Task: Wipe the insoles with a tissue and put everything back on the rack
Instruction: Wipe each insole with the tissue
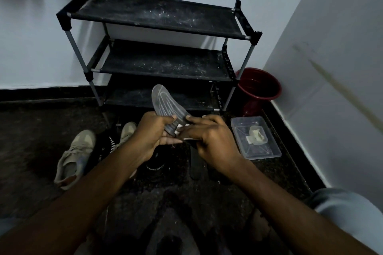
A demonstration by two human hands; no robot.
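Faces a black rack (157, 16) against the wall, with dusty shelves and nothing back on it yet; could dirty whatever goes there. Sees beige shoes (74, 157) on the floor at left, easy to knock or mismatch. Sees a clear box (256, 137) at right with crumpled scraps inside. Sees a dark insole (195, 161) flat on the floor between shoes and box, open to grit. Grips the heel end of a grey insole (165, 103) in the left hand (153, 136), toe end up toward the rack; could buckle or slip under hard rubbing. Pinches a white tissue (182, 128) against it with the right hand (211, 141); mostly hidden, thin, likely to tear.
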